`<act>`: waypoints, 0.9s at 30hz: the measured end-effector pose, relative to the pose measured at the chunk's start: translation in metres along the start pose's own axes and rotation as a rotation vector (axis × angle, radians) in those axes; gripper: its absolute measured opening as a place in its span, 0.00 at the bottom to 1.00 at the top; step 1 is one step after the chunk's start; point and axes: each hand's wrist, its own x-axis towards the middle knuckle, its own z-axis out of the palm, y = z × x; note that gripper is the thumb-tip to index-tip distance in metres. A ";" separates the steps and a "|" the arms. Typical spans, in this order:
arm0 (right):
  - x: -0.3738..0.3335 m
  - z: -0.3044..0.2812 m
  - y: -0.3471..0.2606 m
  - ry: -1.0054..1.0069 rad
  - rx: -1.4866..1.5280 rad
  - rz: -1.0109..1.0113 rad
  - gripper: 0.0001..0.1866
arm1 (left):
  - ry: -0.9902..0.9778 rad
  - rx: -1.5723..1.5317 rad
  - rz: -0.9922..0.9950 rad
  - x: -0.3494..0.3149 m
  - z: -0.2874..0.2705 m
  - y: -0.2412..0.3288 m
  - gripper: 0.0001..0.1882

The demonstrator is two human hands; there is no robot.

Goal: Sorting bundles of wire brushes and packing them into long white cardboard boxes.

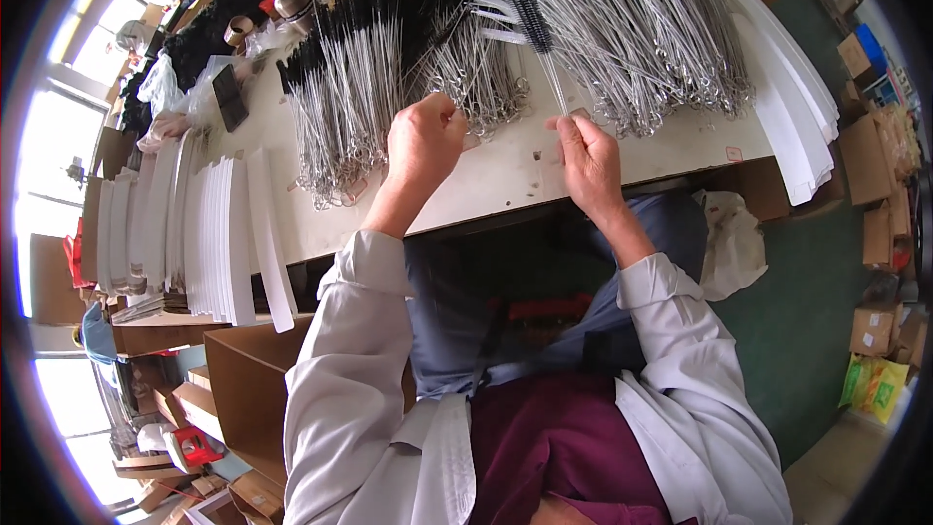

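Over the table (491, 180), the right hand (591, 160) pinched black brushes (532, 21) by their wires (554, 83), near the white brushes (651, 49); a loose pinch risked letting them slip and tangle there. Whether the curled left hand (426, 138) gripped anything, I could not tell
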 end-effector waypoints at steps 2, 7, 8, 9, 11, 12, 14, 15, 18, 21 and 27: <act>0.000 0.000 0.000 -0.007 0.038 -0.002 0.18 | 0.046 -0.049 -0.005 0.000 -0.002 -0.002 0.07; -0.002 -0.002 -0.001 0.002 0.039 0.003 0.17 | -0.002 -0.094 -0.033 0.000 -0.004 0.003 0.07; -0.002 -0.003 -0.002 -0.003 0.036 0.013 0.16 | -0.039 -0.110 -0.038 0.001 -0.004 0.005 0.07; -0.002 -0.002 -0.001 0.000 0.038 0.013 0.16 | -0.100 -0.161 -0.107 0.003 -0.003 0.004 0.08; -0.002 0.000 0.001 0.007 0.052 -0.002 0.16 | -0.130 -0.213 -0.187 0.007 -0.004 0.004 0.09; -0.002 0.000 0.001 0.010 0.053 0.000 0.16 | -0.157 -0.267 -0.271 0.007 -0.003 0.004 0.09; -0.003 -0.001 0.000 0.005 0.052 0.005 0.16 | -0.132 -0.216 -0.203 0.006 0.000 0.003 0.09; -0.003 -0.001 -0.001 0.006 0.053 0.006 0.16 | -0.104 -0.168 -0.137 0.005 0.002 0.002 0.09; -0.002 -0.001 -0.001 0.004 0.055 0.005 0.16 | -0.090 -0.153 -0.115 0.002 0.006 -0.003 0.09; -0.002 0.000 -0.001 0.012 0.055 -0.009 0.16 | -0.112 -0.279 -0.143 0.001 0.002 -0.006 0.09; -0.001 -0.001 0.002 0.036 0.062 -0.039 0.16 | -0.172 -0.358 -0.183 -0.017 -0.007 -0.001 0.09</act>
